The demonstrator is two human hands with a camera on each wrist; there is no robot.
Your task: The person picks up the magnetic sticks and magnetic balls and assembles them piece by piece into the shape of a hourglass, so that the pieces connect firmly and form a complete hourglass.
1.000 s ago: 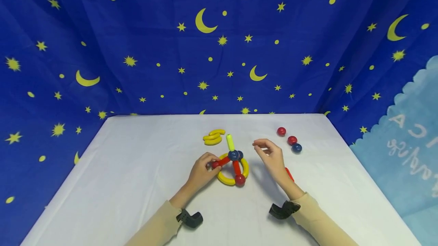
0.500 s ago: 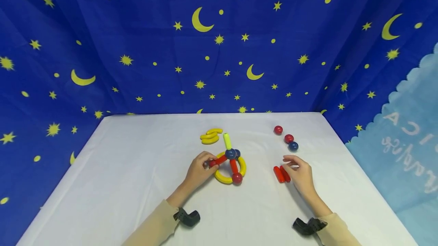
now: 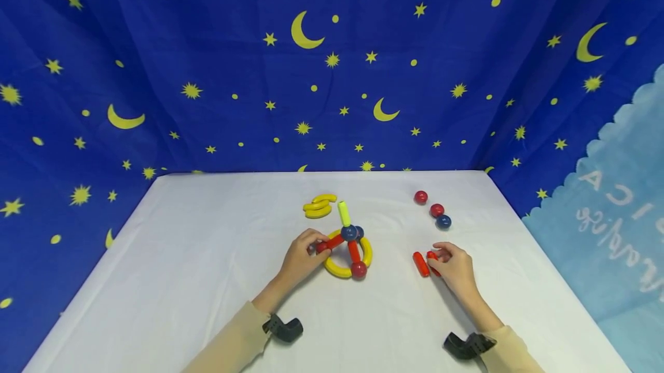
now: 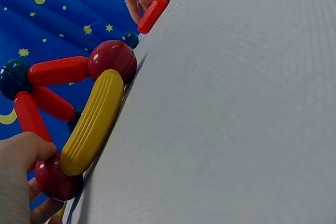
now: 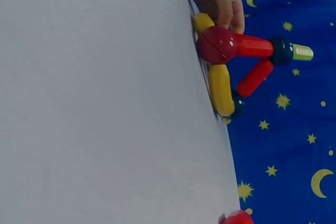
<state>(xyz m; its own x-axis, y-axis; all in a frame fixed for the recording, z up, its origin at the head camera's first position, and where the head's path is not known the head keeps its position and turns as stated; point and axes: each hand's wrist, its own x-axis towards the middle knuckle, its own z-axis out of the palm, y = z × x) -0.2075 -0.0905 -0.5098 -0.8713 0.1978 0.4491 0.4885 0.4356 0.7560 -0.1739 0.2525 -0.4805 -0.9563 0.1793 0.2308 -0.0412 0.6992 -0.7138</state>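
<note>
A toy of balls and rods stands on the table: a ring of curved yellow rods (image 3: 339, 272), red rods (image 3: 354, 252) slanting up to a dark blue ball (image 3: 350, 233), and a lime-green rod (image 3: 344, 214) on top. My left hand (image 3: 302, 257) grips the red ball (image 4: 59, 179) at the ring's left corner between thumb and fingers. Another red ball (image 3: 359, 270) forms the near corner. Off to the right, my right hand (image 3: 456, 268) pinches a loose red rod (image 3: 433, 260). A second loose red rod (image 3: 421, 264) lies just left of it.
Behind the toy lie several loose curved yellow rods (image 3: 317, 210). At the back right are two red balls (image 3: 421, 197) and a dark blue ball (image 3: 443, 222). A blue star-patterned curtain (image 3: 259, 73) hangs around the white table (image 3: 207, 217).
My right hand has moved from beside the toy out to the right and now pinches one loose red rod, with a wider gap between the two. My left hand keeps its grip.
</note>
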